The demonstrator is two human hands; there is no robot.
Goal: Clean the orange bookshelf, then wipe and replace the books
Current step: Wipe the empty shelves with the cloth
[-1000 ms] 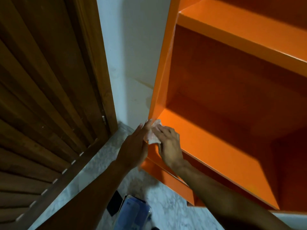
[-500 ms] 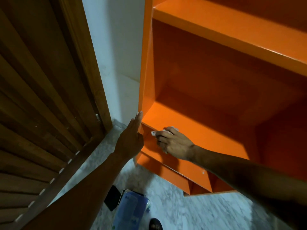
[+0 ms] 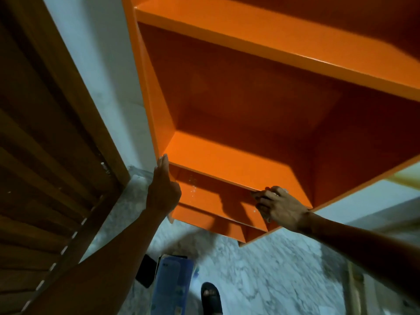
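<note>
Against the white wall [image 3: 97,71], the glossy orange wooden bookshelf [image 3: 238,105] fills the upper right of the view, its compartments bare. At the front edge of a lower shelf board, toward its right end, the right hand [image 3: 280,206] curls its fingers around a small pale wad of cloth [image 3: 276,192] and presses it on the edge. The left hand [image 3: 162,185] rests flat with straight fingers against the shelf's left front corner. Small pale specks dot the orange panel between the hands. Left of the wall stands a dark slatted wooden door [image 3: 45,167]. Below, on the grey marbled floor [image 3: 272,273], lie a blue rectangular pack [image 3: 172,285], a flat black object [image 3: 146,270] beside it, and a foot in a black sandal [image 3: 211,297].
</note>
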